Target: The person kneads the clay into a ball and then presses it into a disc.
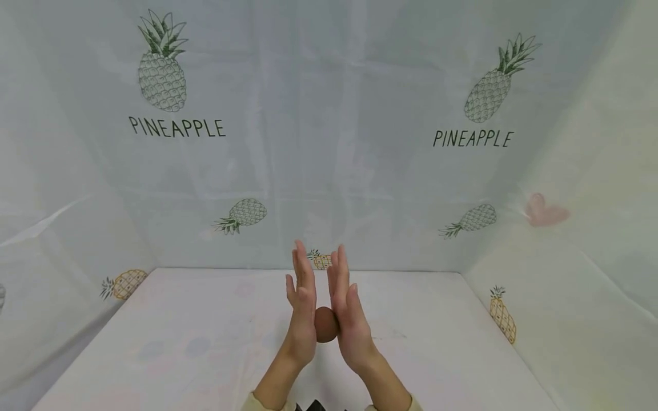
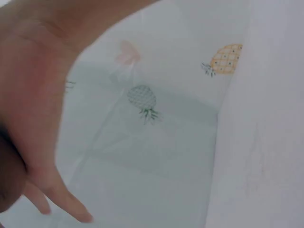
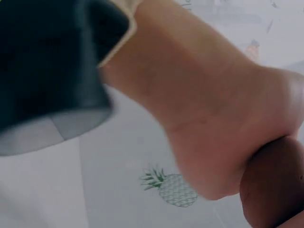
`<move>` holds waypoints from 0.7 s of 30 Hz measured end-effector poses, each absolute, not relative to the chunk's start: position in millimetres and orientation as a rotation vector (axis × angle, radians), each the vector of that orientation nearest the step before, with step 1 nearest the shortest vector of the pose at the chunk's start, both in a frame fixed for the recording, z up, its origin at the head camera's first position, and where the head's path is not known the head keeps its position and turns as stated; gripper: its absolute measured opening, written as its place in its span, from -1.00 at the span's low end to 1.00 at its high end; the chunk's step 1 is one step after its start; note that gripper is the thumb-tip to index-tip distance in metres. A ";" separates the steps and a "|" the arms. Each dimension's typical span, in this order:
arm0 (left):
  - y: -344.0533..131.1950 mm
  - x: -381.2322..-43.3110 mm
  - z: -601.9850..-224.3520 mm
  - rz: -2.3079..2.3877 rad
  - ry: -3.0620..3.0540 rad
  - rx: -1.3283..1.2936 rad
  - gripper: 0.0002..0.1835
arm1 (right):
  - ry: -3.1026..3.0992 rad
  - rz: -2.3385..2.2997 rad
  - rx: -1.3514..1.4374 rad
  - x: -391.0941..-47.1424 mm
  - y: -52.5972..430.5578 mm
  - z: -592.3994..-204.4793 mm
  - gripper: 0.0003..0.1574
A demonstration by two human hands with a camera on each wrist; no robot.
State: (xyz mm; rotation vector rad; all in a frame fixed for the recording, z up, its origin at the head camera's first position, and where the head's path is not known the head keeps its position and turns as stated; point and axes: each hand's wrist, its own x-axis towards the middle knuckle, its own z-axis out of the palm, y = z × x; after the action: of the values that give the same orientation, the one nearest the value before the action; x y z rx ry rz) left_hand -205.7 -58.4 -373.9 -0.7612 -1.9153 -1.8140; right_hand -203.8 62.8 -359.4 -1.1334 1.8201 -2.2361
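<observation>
A round brown ball [image 1: 326, 325] is held between the palms of both hands, near the heels of the hands. My left hand [image 1: 302, 319] presses it from the left, fingers straight and pointing up and away. From the other side my right hand [image 1: 353, 328] presses against it, its fingers also straight. Above the ball, a gap separates the two sets of fingers. In the left wrist view, part of the brown ball [image 2: 10, 175] shows at the left edge. The right wrist view has the ball [image 3: 273, 183] against a palm, cut off at the lower right.
Below the hands spreads a white table surface [image 1: 205, 348]. A pale sheet with printed pineapples [image 1: 161, 80] hangs behind it, and similar sheets line both sides. Light sleeves [image 1: 254, 402] show at the forearms. A dark, blurred object [image 3: 52, 66] fills the right wrist view's upper left.
</observation>
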 end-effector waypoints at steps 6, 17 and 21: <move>-46.5 -207.7 -383.9 -1.891 -1.949 -0.770 -0.34 | 1.905 -2.340 -1.161 -204.5 73.3 -352.7 -0.25; -40.2 -194.3 -377.3 -1.867 -1.911 -0.863 -0.32 | 1.886 -2.323 -1.143 -226.4 74.7 -367.4 -0.26; -47.3 -199.6 -375.2 -1.867 -1.888 -0.834 -0.31 | 1.875 -2.259 -1.141 -224.8 66.3 -373.8 -0.27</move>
State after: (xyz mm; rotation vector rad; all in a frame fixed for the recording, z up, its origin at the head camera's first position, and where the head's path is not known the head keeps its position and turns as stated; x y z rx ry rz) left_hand -199.6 -47.3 -375.2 -0.8344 -1.8882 -1.8671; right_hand -224.8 66.3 -373.8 -1.1409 1.8751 -2.2586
